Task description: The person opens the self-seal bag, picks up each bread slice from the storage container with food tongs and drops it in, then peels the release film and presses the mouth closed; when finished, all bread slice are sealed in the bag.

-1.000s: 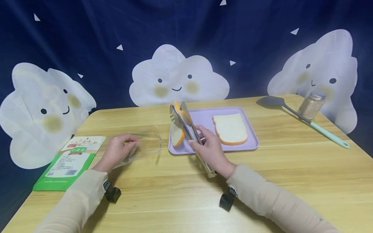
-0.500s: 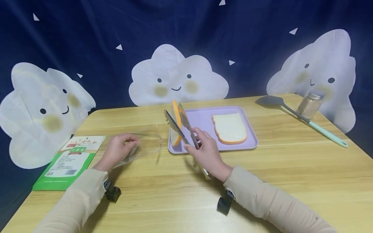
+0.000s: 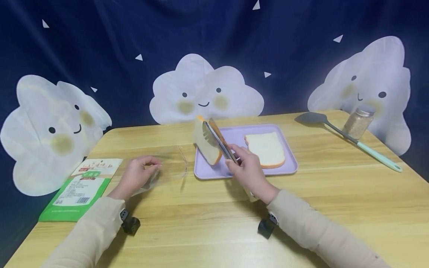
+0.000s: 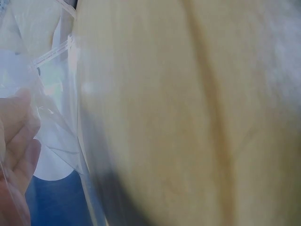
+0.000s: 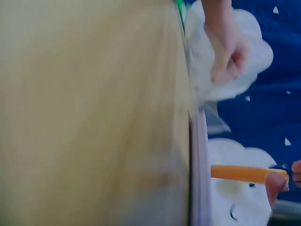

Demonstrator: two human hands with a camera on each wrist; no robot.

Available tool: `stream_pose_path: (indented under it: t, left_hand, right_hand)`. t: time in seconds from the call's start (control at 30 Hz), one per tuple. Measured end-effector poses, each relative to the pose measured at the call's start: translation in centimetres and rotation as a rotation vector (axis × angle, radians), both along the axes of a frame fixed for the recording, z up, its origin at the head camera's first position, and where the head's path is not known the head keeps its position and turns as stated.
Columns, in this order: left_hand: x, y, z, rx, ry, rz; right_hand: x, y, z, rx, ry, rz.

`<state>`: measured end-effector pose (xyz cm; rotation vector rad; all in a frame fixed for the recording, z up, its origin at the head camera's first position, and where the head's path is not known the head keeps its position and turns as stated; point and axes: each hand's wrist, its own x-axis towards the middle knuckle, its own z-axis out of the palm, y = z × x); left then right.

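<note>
My left hand (image 3: 139, 173) pinches the edge of a clear plastic bag (image 3: 171, 169) between thumb and fingers; its mouth faces the tray. In the left wrist view, fingertips (image 4: 23, 113) press the thin film of the bag (image 4: 56, 132). My right hand (image 3: 249, 167) holds metal tongs (image 3: 223, 143), its fingers around both arms. Between the tips of the tongs a white bread slice (image 3: 207, 147) with an orange crust stands tilted over the left side of the lilac tray (image 3: 221, 172). The right wrist view shows the slice's crust (image 5: 242, 173) edge-on beside my right fingertips.
A second bread slice (image 3: 266, 149) lies flat on the tray's right half. At the table's left edge lies a green and white packet (image 3: 78, 190). A grey turner (image 3: 313, 118) with a mint handle and a jar (image 3: 359, 123) are at the far right.
The tongs spread wider half a second ago, with the slice nearly upright, and have closed up again. The slice now leans, its white face towards me, slightly further right. My left hand stays put.
</note>
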<state>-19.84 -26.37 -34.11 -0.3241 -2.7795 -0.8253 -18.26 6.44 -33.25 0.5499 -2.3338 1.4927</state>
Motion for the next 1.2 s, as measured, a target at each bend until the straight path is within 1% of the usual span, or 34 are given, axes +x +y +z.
stream_pose_path:
  t: [0.1,0.23,0.4,0.63,0.73,0.9,1.07,1.2]
  left_hand:
    - [0.0,0.0,-0.1,-0.001,0.015,-0.009]
    - [0.0,0.0,0.0,-0.005,0.021,-0.012]
    - [0.0,0.1,0.2,-0.018,0.024,-0.005]
    - [0.0,0.1,0.0,-0.02,0.039,-0.016]
    - [0.1,0.1,-0.1,-0.024,0.05,-0.014]
    - [0.1,0.1,-0.2,-0.007,0.046,-0.018]
    - [0.2,0.1,-0.2,-0.002,0.058,-0.017]
    - [0.2,0.1,-0.2,-0.01,0.062,-0.014]
  right_hand:
    - [-0.7,1.1,0.4,0.047,0.055,-0.004]
    - [-1.4,2.3,0.6,0.072,0.058,0.001]
    - [-1.7,3.2,0.3,0.135,0.055,-0.001]
    - [-1.8,3.4,0.2,0.248,0.103,-0.028]
    - [-1.8,3.3,0.2,0.283,0.071,-0.03]
    - [-2.0,3.3,-0.2,0.308,-0.035,-0.032]
    - [-2.6,3.8,-0.1,0.309,-0.148,0.002]
    - [-3.1,4.1,0.1,0.339,-0.211,0.028]
